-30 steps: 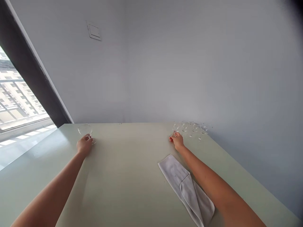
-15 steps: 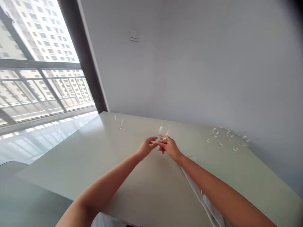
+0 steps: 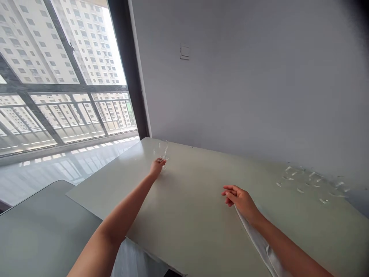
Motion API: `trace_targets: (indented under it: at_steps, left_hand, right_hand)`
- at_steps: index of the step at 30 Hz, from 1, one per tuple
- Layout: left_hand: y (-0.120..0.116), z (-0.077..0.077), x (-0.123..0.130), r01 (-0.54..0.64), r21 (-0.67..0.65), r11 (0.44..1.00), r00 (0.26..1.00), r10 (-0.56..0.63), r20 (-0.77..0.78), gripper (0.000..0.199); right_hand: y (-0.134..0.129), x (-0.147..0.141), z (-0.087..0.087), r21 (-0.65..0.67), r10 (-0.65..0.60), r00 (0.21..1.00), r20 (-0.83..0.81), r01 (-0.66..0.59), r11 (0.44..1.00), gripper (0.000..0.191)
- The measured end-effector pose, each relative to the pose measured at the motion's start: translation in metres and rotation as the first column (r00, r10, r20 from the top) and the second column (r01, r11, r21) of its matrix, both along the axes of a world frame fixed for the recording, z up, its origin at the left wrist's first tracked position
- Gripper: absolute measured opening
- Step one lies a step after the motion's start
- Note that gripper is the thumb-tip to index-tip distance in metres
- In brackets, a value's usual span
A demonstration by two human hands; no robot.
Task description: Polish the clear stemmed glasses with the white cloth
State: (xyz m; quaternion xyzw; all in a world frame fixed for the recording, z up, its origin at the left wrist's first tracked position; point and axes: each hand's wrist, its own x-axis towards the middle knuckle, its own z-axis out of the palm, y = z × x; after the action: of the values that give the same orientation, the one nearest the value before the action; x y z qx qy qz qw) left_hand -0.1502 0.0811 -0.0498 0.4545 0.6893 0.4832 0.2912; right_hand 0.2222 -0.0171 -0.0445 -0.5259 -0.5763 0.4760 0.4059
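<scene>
While against a wineglass (image 3: 162, 149), left hand (image 3: 157, 167)

Bare L arm (image 3: 123, 211), bare R arm (image 3: 288, 244)

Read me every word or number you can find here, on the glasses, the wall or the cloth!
Nothing can be read: the wall switch, the wine glass by the left hand and the white towel show no words or numbers, and any signs on the far buildings would be too small to read.
</scene>
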Motion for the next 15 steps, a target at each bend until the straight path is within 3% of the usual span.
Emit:
trace_targets:
  at_steps: [5, 12, 15]
  left_hand:
    - [0.016, -0.008, -0.031, -0.046, -0.040, 0.998, 0.999, 0.045, -0.015, 0.026]
    - [0.027, -0.011, -0.023, -0.075, -0.054, 0.996, 0.992, 0.069, -0.109, 0.023]
    - [0.028, -0.005, -0.018, -0.063, -0.062, 0.996, 0.983, 0.051, -0.179, 0.020]
  right_hand:
    - [-0.012, 0.044, -0.004, -0.068, -0.054, 0.998, 0.035, 0.056, 0.996, 0.025]
    - [-0.008, 0.099, -0.021, -0.042, -0.223, 0.975, 0.001, 0.223, 0.974, 0.023]
    - [0.005, 0.117, -0.027, -0.044, -0.405, 0.908, -0.108, 0.403, 0.914, 0.017]
